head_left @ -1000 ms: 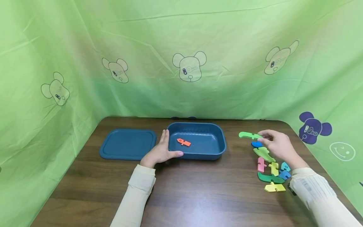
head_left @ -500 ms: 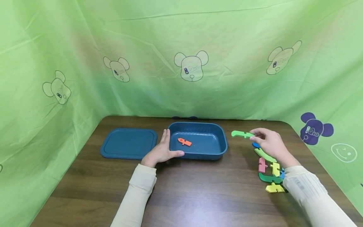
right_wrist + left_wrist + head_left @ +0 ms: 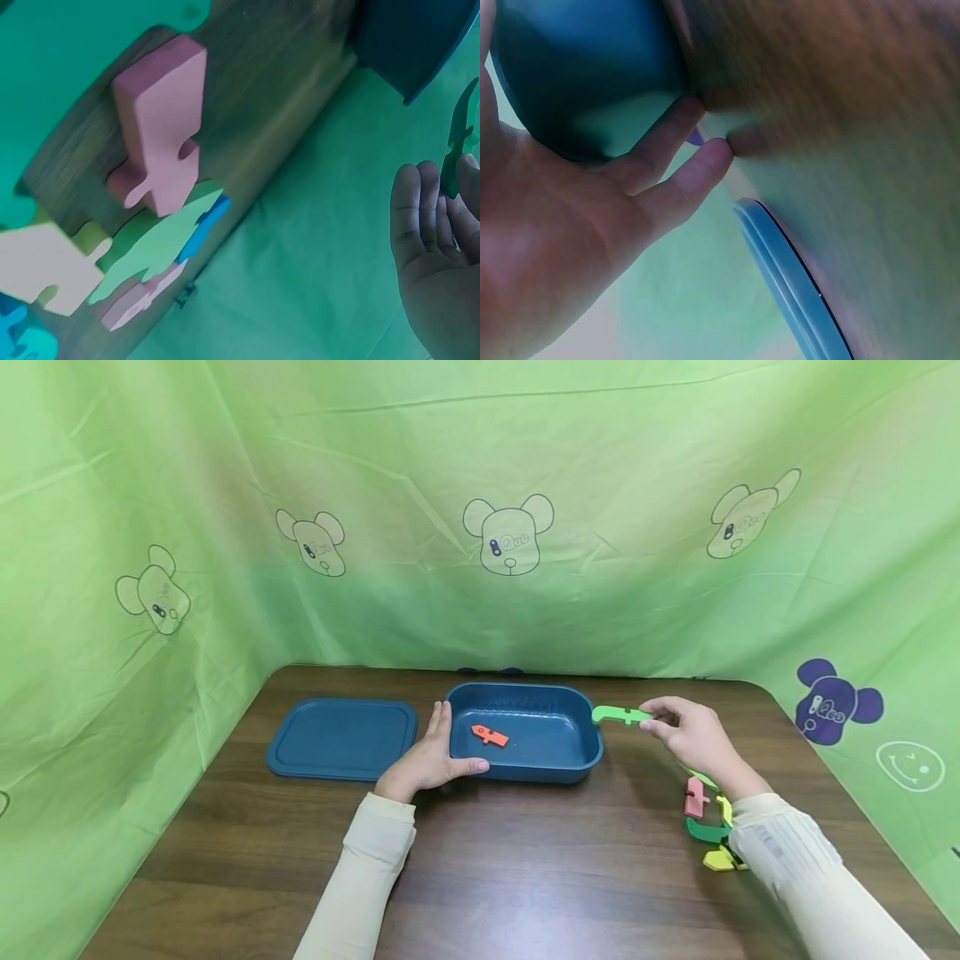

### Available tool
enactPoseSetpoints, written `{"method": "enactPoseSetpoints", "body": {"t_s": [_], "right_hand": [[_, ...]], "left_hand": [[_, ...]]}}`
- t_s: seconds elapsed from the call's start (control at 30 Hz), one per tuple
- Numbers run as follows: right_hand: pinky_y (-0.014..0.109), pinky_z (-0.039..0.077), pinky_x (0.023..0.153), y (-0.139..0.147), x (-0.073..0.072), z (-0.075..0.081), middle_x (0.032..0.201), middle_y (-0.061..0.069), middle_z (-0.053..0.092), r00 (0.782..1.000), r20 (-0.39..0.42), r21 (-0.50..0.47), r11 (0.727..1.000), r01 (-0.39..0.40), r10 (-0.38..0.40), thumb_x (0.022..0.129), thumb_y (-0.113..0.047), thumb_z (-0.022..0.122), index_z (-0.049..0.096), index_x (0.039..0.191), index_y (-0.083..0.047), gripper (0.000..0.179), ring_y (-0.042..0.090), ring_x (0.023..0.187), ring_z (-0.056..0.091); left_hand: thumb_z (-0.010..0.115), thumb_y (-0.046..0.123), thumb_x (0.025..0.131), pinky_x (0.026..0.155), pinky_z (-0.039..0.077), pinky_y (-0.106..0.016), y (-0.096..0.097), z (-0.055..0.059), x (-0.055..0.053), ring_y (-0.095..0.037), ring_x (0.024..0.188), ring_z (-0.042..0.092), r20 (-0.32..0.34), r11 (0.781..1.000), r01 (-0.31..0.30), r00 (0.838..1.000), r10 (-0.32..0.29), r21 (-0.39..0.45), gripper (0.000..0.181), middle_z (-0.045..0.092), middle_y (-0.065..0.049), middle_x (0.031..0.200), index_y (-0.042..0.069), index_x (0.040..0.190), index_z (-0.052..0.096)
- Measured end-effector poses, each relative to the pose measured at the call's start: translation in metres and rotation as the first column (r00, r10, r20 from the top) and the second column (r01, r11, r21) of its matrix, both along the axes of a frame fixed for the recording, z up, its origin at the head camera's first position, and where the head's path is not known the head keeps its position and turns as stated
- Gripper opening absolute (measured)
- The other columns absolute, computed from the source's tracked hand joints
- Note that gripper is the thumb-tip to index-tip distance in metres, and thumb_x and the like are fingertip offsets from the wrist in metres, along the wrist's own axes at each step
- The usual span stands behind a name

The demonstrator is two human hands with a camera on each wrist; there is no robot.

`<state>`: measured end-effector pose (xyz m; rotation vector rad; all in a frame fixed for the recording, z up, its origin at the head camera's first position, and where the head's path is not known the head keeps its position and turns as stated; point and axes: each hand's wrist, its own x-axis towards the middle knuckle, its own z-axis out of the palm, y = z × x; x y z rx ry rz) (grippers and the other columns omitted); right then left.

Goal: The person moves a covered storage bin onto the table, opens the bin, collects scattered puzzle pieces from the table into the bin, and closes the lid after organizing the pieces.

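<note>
In the head view my right hand [image 3: 693,739] pinches a light green puzzle piece [image 3: 611,714] by its right end. The piece's left end overlaps the right rim of a deep blue box [image 3: 540,752]; contact cannot be told. Inside the box lies one orange puzzle piece [image 3: 490,735]. My left hand [image 3: 422,768] rests against the box's left side, its fingers straight and its thumb along the front wall. The right wrist view shows the held piece in dark outline between thumb and fingers. From the left wrist, two fingertips [image 3: 716,154] appear beside the box.
A flat blue lid [image 3: 341,739] lies left of the box. At the right is a group of puzzle pieces: pink [image 3: 695,798], dark green [image 3: 702,831], yellow [image 3: 720,859] and others, partly hidden by my right arm. A green curtain [image 3: 510,627] hangs behind the table.
My right hand has moved left with the light green piece, from above the group of pieces to the box's right rim. The left hand keeps its place.
</note>
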<state>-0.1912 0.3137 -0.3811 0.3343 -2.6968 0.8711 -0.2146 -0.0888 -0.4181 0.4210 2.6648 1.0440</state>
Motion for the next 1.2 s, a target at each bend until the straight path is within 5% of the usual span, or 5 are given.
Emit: {"method": "enactPoseSetpoints", "body": {"t_s": [0.3, 1.2], "right_hand": [[0.024, 0.046, 0.062, -0.014, -0.006, -0.003, 0.088, 0.007, 0.071, 0.999, -0.022, -0.018, 0.999, -0.029, 0.029, 0.09, -0.005, 0.076, 0.071, 0.108, 0.001, 0.02, 0.014, 0.075, 0.058], [0.029, 0.05, 0.067, -0.058, -0.016, -0.012, 0.09, 0.008, 0.069, 0.992, 0.022, -0.055, 0.991, -0.125, 0.126, 0.091, -0.002, 0.074, 0.07, 0.109, 0.003, 0.019, 0.022, 0.08, 0.061]], "left_hand": [[0.075, 0.062, 0.084, 0.1, 0.047, -0.049, 0.0, 0.001, 0.0, -0.041, 0.141, 0.038, 0.009, 1.0, 0.002, 1.0, -0.002, -0.002, 0.125, -0.016, -0.004, 0.168, 0.016, 0.162, -0.011], [0.076, 0.061, 0.083, 0.108, 0.039, -0.052, -0.001, 0.001, -0.002, -0.041, 0.145, 0.031, 0.003, 1.0, 0.001, 1.0, -0.001, -0.003, 0.125, -0.014, -0.005, 0.168, 0.015, 0.162, -0.01]]}}
